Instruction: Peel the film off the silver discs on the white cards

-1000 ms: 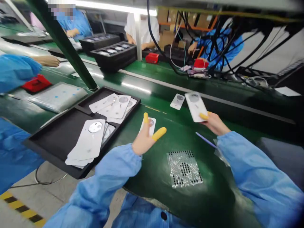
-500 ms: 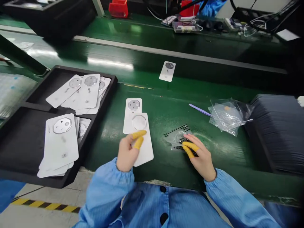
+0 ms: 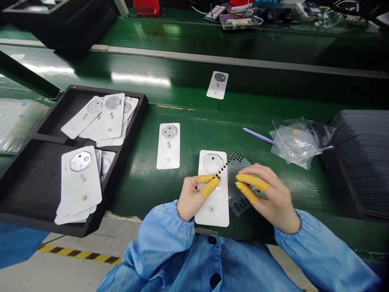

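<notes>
At lower centre of the head view, the white panel lies on the green bench, its long axis running up the frame; the left hand is nearer. Left thumb and index finger pinch the dotted clear sheet, which overlaps the panel's right side. Right hand: fingertips narrowly spaced over the sheet; grip cannot be determined. Frame left: black tray. Right of centre: purple tool.

Buttoned Up in Blue

Watching remotely, I see a blue smock, faintly lined, with large, round, black buttons down the front. Its long, loose sleeves gather at puckered cuffs, and bright yellow finger cots sheathe the thumb and forefinger of both hands.
</notes>
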Demonstrator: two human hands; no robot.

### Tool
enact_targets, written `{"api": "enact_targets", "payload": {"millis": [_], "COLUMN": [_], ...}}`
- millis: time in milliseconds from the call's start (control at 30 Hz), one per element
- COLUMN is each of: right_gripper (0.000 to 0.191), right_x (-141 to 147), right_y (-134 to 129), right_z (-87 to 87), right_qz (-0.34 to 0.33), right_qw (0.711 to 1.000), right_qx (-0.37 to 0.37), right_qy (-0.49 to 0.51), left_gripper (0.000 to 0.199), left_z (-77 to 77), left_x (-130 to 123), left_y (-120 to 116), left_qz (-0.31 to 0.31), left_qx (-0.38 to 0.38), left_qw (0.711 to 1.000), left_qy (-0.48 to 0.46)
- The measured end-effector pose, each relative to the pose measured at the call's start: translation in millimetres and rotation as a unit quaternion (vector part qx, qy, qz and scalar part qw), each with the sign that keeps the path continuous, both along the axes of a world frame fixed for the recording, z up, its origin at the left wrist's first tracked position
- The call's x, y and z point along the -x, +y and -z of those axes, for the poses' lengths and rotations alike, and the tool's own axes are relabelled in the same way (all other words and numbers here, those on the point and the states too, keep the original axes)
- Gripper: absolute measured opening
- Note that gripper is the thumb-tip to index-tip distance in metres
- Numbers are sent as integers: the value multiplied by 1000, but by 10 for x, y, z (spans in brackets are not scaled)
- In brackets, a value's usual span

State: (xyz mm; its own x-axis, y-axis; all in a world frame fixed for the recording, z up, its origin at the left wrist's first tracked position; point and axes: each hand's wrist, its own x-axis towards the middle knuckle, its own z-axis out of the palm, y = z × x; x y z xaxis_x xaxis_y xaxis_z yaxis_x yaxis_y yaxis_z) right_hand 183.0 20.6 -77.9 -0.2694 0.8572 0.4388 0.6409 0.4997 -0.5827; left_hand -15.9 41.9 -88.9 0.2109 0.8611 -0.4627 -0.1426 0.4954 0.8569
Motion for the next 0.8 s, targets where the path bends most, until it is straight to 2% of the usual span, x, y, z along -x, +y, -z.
{"api": "enact_targets", "payload": {"millis": [133,267,400,500,567,633,700,800], "right_gripper": [33,33,34,36,37,33,26,22], "right_x": [214,239,194,214,249,281,293,265], "right_y": [61,37,34,59,80,104,133,165], "right_z": [53,128,207,298,366,435,497,556], "right_qz": [-55,-39,-77,-88,-86,-76,-53,-22], "right_qw": [998,999,995,990,992,997,998,998], "right_qx": [13,30,-50,-90,-76,-31,13,31], "right_qy": [13,19,-42,-65,-45,-7,30,56], "left_gripper": [38,38,28,23,22,22,22,28], "left_z": [24,35,57,106,156,208,242,244], "left_x": [-11,10,27,40,45,50,76,188], "left_y": [-39,-64,-70,-70,-71,-71,-67,-60], "left_qz": [27,47,62,96,120,131,134,116], "left_qx": [9,-25,-100,-193,-234,-251,-247,-216], "left_qw": [999,998,991,967,946,934,930,937], "left_qy": [-35,-16,58,139,188,218,235,249]}}
